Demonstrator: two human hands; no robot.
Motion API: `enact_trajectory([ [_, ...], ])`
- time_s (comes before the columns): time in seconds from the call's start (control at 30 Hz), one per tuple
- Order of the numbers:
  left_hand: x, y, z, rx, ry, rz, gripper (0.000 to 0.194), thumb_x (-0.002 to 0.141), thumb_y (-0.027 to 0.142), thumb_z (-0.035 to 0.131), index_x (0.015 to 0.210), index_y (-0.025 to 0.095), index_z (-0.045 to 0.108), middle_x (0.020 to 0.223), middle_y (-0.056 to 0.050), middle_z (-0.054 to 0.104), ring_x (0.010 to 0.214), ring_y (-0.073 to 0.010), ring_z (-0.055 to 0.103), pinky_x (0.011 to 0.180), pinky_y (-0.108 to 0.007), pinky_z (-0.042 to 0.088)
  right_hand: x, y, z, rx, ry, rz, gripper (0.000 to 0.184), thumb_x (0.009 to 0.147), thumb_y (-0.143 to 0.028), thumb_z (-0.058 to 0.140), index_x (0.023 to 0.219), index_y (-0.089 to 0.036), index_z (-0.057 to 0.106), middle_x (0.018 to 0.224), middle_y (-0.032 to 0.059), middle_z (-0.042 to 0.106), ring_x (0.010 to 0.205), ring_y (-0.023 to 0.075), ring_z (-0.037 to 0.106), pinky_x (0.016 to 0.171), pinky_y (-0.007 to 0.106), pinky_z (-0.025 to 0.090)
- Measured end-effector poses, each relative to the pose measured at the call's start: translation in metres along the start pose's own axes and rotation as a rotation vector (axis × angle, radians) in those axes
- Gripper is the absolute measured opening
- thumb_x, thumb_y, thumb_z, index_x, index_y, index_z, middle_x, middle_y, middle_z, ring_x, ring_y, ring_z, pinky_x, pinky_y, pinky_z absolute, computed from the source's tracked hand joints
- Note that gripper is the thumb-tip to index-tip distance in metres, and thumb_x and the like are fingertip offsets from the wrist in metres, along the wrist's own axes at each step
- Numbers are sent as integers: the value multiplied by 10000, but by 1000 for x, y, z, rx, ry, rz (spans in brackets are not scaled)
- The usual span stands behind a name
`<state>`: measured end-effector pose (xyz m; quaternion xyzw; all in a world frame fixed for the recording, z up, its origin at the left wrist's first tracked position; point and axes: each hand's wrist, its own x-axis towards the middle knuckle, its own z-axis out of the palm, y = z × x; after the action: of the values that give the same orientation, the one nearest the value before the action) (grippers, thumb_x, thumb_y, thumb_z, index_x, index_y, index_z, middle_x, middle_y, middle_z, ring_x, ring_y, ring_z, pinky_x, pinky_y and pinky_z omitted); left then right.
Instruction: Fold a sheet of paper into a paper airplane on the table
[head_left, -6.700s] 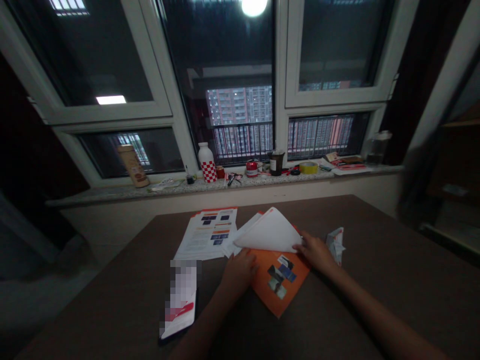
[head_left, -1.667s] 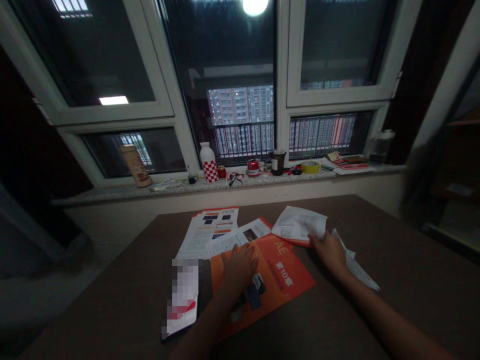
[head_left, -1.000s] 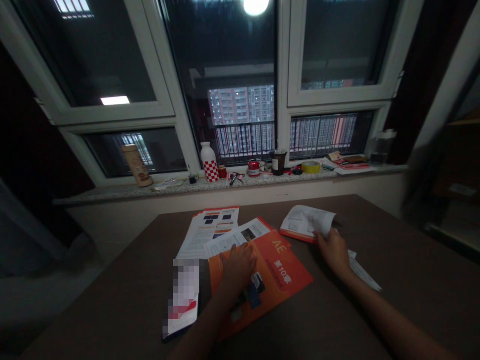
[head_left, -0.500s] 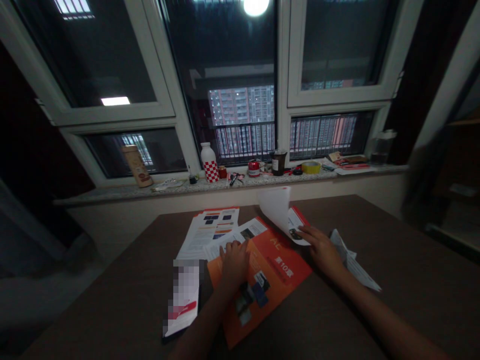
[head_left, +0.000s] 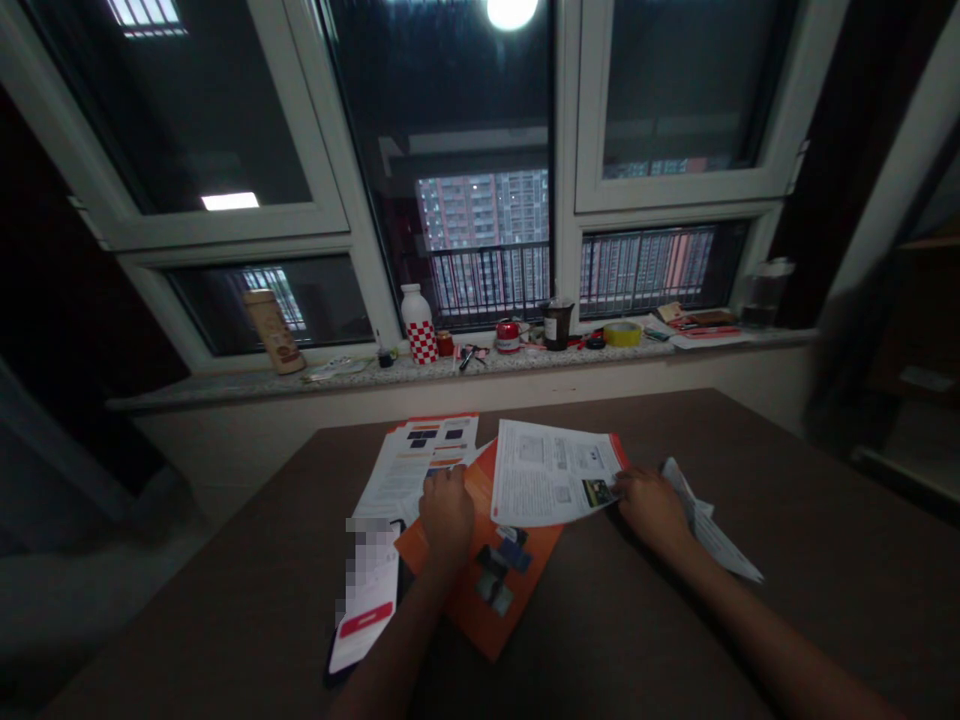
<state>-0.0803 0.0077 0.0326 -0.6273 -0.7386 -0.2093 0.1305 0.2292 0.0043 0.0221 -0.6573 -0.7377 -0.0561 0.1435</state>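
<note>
An orange printed sheet with small pictures lies at a slant on the table. My left hand is closed at its left edge, fingers bent over the paper. My right hand pinches the right edge of a white printed sheet with a small photo near its corner. That white sheet covers the upper right part of the orange one. Beyond my left hand is a pile of printed sheets with red edges. Right beside my right hand sits a folded white paper.
A phone with a lit, partly blurred-out screen lies left of my left forearm. The dark table runs up to the wall. A stone windowsill holds a checked bottle, a tan flask, a cup and yellow tape.
The white sheet, curled upright before, now lies flatter over the orange sheet, its printed side showing. My left hand and the orange sheet have shifted left and turned. My right hand moved slightly right.
</note>
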Motion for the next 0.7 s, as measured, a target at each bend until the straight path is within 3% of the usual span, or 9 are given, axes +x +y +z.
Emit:
enact_trajectory([
  [0.1,4,-6,3,27,26,16,377,914,107,369,1206,171,598,1121,-98,622,986,-251,529,798,-328,424,-2,-5,-4,-54,-19,65,296,749,-124,466,835,-156,747,951,131,716,959,253,623,914,359,388],
  [0.23,5,-7,16,53,-33,72,418,907,84,349,1254,169,565,1148,-107,619,1011,-246,537,846,-349,429,-4,-11,-5,-20,-41,56,287,737,-130,476,843,-163,740,960,126,718,951,241,632,893,336,385],
  [0.37,-1,0,28,110,-32,96,453,901,89,343,1303,191,525,1306,-117,550,1163,-280,483,1005,-494,341,-3,-11,-3,-6,-61,70,300,737,-135,469,856,-170,742,958,124,721,937,240,638,862,326,397],
  [0.47,-7,4,31,114,-84,139,393,912,156,359,1235,184,580,1334,-130,531,1190,-294,469,1016,-529,333,-3,-10,-3,1,-60,64,314,734,-130,467,877,-177,742,972,119,720,959,239,632,867,323,399],
  [0.6,-10,2,30,125,-205,151,418,939,269,347,1308,273,543,1436,-96,459,1289,-355,391,998,-613,325,-3,-10,-5,-6,-84,89,297,733,-130,469,849,-164,740,958,127,718,942,243,639,834,315,416],
  [0.7,-9,-6,30,141,-222,153,439,955,305,319,1357,358,487,1482,-42,418,1305,-384,376,999,-686,259,-3,-11,-7,8,-100,99,309,730,-127,470,875,-166,740,955,128,719,935,242,645,806,306,430],
])
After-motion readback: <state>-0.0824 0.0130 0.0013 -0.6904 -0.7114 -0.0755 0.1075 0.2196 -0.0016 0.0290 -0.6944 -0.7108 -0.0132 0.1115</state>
